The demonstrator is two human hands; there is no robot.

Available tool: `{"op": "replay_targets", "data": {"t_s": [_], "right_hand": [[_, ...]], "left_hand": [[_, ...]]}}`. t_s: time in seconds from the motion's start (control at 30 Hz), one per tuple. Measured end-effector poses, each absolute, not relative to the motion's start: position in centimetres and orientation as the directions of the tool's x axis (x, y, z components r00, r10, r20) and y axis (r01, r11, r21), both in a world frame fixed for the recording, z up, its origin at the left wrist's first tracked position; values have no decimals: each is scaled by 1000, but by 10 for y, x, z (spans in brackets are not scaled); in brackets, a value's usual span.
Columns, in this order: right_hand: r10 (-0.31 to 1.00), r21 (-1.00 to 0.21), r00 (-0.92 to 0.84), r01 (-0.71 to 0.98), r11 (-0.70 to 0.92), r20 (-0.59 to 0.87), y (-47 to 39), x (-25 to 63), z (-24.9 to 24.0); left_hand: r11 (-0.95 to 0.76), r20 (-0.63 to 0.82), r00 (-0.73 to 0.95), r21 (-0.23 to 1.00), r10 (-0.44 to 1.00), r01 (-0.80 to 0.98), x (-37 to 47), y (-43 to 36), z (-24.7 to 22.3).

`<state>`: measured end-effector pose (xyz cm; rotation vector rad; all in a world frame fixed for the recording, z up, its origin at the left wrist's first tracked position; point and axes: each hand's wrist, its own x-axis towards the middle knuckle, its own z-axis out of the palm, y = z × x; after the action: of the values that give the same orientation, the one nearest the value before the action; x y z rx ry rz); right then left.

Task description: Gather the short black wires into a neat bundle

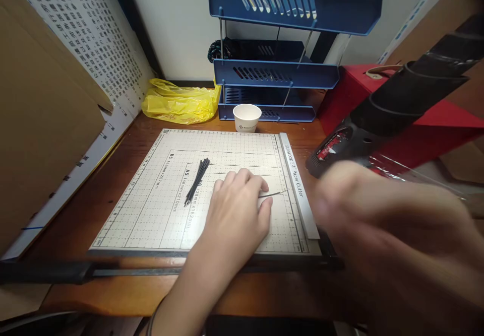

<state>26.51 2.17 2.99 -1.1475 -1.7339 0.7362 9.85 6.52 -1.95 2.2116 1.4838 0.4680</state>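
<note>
Left hand (238,200) palm-down over wire (272,194)

Single thin black wire (269,194): pinched in left grip (238,205), visible length pointing right, pale tip close to lettered guide strip (295,180); remainder hidden by fingers. Bundle of short black wires (197,182): laid at a slant left of grip, pale tips toward near end. Paper cutter (151,220): flat on bench (113,295), pale gridded face, black-handled lever (45,272) along near edge.
</note>
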Motion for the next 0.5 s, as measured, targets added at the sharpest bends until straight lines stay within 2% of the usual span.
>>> {"op": "replay_targets", "data": {"t_s": [0.13, 0.23, 0.37, 0.5], "right_hand": [[965, -778, -20, 587, 223, 261, 39, 270, 28], [983, -733, 26, 671, 117, 180, 53, 274, 18], [998, -790, 53, 611, -56, -29, 58, 271, 4], [987, -910, -29, 391, -136, -160, 58, 260, 0]], "left_hand": [[-365, 68, 384, 497, 921, 787, 111, 66, -21], [-360, 73, 391, 570, 918, 739, 100, 62, -21], [-205, 75, 235, 777, 969, 595, 70, 52, -24], [-117, 56, 162, 909, 985, 400, 57, 43, -29]]}}
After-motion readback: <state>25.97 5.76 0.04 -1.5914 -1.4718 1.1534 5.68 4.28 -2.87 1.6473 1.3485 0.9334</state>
